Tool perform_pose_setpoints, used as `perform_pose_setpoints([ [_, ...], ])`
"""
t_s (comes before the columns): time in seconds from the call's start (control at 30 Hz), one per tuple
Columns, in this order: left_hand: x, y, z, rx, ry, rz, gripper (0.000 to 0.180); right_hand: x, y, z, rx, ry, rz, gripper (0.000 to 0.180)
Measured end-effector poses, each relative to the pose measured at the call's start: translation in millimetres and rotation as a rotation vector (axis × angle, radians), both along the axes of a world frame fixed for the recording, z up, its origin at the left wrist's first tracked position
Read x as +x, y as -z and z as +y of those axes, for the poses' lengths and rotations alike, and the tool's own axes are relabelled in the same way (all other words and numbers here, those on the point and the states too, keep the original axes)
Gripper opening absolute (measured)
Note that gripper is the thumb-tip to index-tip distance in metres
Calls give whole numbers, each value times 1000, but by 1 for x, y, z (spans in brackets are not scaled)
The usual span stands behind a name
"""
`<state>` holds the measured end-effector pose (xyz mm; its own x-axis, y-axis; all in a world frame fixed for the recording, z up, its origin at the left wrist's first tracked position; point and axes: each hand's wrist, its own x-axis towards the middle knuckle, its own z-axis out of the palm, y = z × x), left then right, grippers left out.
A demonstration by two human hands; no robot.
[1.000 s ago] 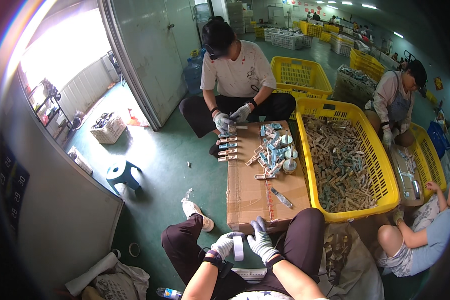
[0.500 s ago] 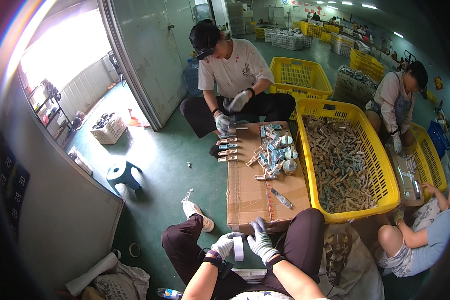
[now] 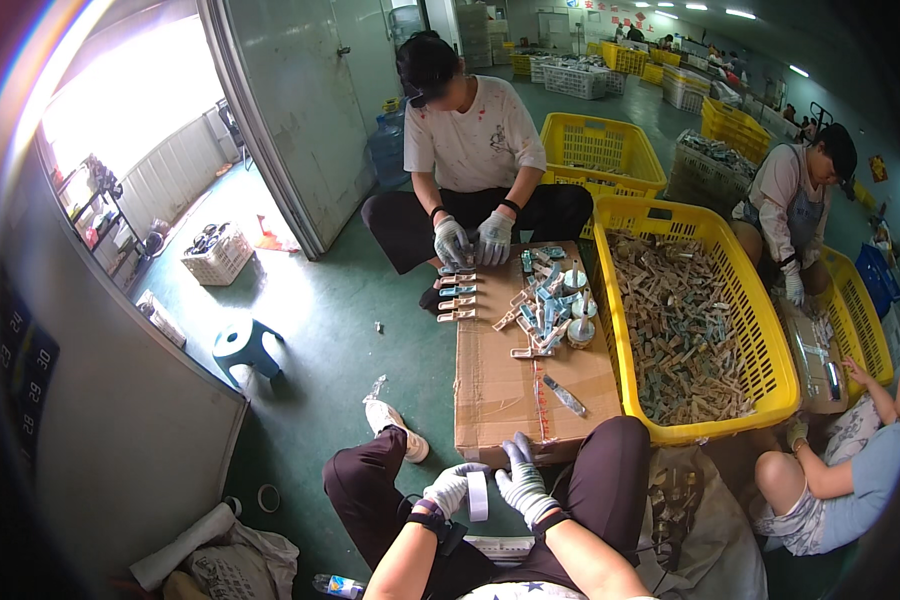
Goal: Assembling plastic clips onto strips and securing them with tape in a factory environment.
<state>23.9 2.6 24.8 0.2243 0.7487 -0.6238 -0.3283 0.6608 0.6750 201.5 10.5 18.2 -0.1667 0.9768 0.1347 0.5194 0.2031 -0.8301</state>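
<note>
In my gloved left hand (image 3: 448, 490), closed above my lap, is a roll of white tape (image 3: 478, 496). My gloved right hand (image 3: 523, 482) is open, its fingers stretched toward the near edge of a cardboard box (image 3: 495, 395). On the box, a long narrow grey-blue object (image 3: 564, 396) lies near my right hand. Farther back is a heap of blue and beige clothespins (image 3: 542, 312), with small round containers (image 3: 580, 331) beside it. Several clothespins (image 3: 458, 300) are lined up along the box's left edge.
A co-worker (image 3: 475, 140) sits across the box, both gloved hands at its far left corner. To the right stands a large yellow basket (image 3: 778, 385) full of clothespins. A stool (image 3: 245, 347) stands left; two more people (image 3: 795, 200) sit at the right.
The co-worker's raised hand has come down beside the other at the box's far left corner, and their head has shifted right. My hands and the tape have stayed in place.
</note>
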Motion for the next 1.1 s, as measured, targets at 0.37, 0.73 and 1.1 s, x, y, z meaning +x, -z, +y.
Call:
perform_pose_setpoints([
  [0.37,0,-4,-1,-8,3,-8,27,0,-2,0,-4,-7,-1,59],
  [0.73,-6,14,2,20,-14,-50,25,-2,-3,-1,-13,-1,-1,59],
  [1.1,-6,12,-2,25,-24,-32,22,4,-38,8,-122,-32,-178,47],
])
